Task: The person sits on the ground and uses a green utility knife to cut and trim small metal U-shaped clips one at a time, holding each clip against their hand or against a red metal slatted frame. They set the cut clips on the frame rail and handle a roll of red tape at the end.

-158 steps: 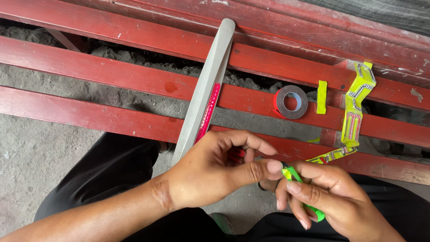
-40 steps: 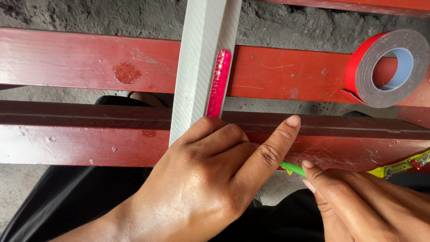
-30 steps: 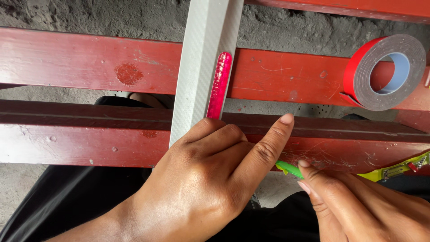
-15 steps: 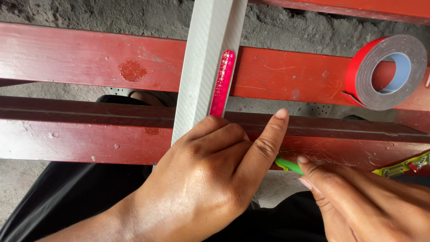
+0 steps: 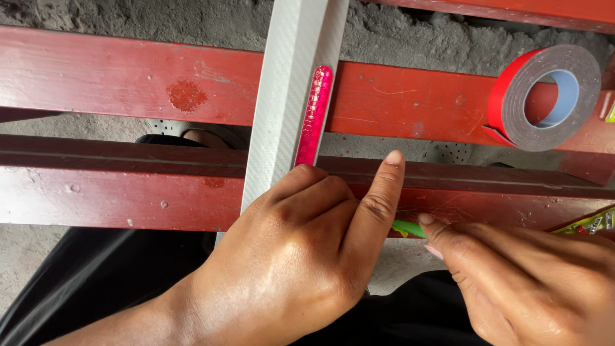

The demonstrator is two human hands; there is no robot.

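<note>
My left hand [image 5: 301, 256] curls over the near end of a long grey textured strip [image 5: 282, 109], its index finger stretched out to the right and up. A narrow red reflective strip [image 5: 314, 115] runs along the grey strip's right side. My right hand [image 5: 532, 275] comes in from the lower right and pinches a small green tool [image 5: 407, 228], whose tip shows just below my left index finger. What the tool touches is hidden by my hands. Both hands rest over the nearest red metal beam [image 5: 115, 192].
A roll of tape with a red liner and blue core [image 5: 544, 96] stands on the second red beam [image 5: 102, 77] at the upper right. A yellow-green strip scrap [image 5: 592, 221] lies at the right edge. Rough grey ground [image 5: 160, 22] shows between beams; dark trousers [image 5: 96, 282] are below.
Since five seconds ago the view has closed in on the hands. In the last second my left index finger has crept slightly up along the beam; the right hand stays on the green tool.
</note>
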